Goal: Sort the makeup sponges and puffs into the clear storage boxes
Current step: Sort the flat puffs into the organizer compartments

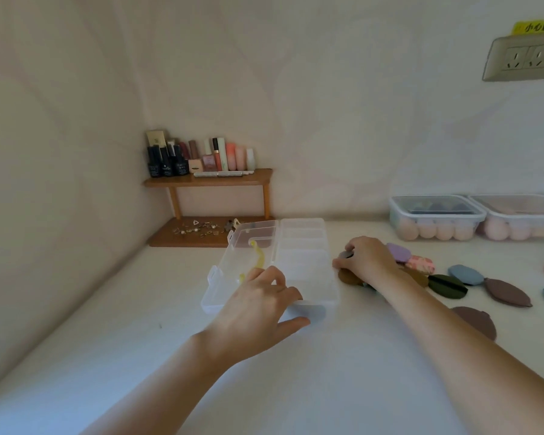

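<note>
The right hand [365,260] has its fingers curled round a small grey puff [346,254], held just off the right edge of the open clear box [305,265]. Under that hand lies a brown puff [348,277], close against the box's right wall. The left hand [258,304] lies with fingers spread and relaxed on the box's near left part, thumb pointing along the near rim, gripping nothing. The box's divided tray faces up on the right. Its lid [233,262] lies flat to the left, with a yellow strip [260,259] on it.

Right of the right forearm, loose puffs crowd the white table [132,346]: purple puff [398,252], pink patterned puff [421,265], blue puff [465,274], dark green puff [447,287], leaf-shaped mauve puff [509,292] and a round mauve puff [478,321] nearer the front. Two more are cut by the frame's right edge.

At the back right, against the wall, stand two lidded clear boxes [437,219] holding egg-shaped sponges [427,230]. In the back left corner a wooden shelf [208,181] carries bottles. Bare tabletop stretches left of and in front of the open box
</note>
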A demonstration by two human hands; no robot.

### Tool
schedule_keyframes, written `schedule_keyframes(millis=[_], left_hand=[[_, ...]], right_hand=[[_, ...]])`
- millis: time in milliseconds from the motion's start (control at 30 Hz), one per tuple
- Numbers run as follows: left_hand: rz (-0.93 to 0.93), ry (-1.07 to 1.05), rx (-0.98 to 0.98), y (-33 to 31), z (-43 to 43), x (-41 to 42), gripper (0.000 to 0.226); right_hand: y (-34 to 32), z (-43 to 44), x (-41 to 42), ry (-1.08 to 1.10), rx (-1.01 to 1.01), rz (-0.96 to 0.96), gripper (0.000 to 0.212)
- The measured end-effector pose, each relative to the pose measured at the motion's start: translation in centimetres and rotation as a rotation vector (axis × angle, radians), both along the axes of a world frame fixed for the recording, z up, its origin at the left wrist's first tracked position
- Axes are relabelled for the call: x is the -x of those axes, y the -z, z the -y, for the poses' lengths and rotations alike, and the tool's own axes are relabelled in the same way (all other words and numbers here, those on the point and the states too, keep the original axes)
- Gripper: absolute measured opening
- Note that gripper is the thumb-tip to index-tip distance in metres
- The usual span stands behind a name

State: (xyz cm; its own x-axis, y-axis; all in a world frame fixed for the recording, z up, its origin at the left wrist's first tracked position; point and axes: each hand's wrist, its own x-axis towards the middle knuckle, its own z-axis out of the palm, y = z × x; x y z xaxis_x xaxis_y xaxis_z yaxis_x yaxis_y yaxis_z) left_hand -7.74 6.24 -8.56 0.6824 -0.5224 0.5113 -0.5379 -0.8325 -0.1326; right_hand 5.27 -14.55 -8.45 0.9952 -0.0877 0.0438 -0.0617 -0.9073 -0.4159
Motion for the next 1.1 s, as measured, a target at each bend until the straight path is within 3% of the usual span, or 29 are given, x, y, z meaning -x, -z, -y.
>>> schedule_keyframes(millis=[100,300,367,467,533,633,900,1100], left_hand=[[-0.129,0.006,0.085,0.4,-0.5,-0.2,0.027],[-0.164,-0.030,0.087,0.0,-0.1,-0.1,0.027],[-0.174,-0.021,0.129,-0.1,0.0,0.0,0.029],[-0.142,0.045,0.167,0.5,-0.1,-0.1,0.032],[-0.133,0.041,0.150,0.5,-0.2,-0.1,0.029],[-0.124,0.014,0.137,0.5,0.0,-0.4,0.023],[-0.205,-0.005,0.201,0.3,-0.1,-0.3,0.023],[-0.191,0.017,0.278,1.5,0.2,-0.7,0.032]], right_hand=[[-0.2,-0.4,-0.7,0.015,0.055,0.005,0.040],[0.1,-0.2,-0.9,0.070,0.013,0.133,0.021],[-0.4,0.5,-0.5,0.043,-0.105,0.253,0.020],[-2.1,0.8,1.5,-0.164,-0.431,0.470,0.017],[-3.3,0.3,3.0,-0.315,-0.634,0.471,0.014],[-4.3,-0.9,5.4,-0.506,-0.838,0.290,0.009],[-3.5,-2.2,7.9,-0.659,-0.549,0.215,0.013],[-2.2,-2.4,9.6,-0.601,-0.382,0.330,0.007]])
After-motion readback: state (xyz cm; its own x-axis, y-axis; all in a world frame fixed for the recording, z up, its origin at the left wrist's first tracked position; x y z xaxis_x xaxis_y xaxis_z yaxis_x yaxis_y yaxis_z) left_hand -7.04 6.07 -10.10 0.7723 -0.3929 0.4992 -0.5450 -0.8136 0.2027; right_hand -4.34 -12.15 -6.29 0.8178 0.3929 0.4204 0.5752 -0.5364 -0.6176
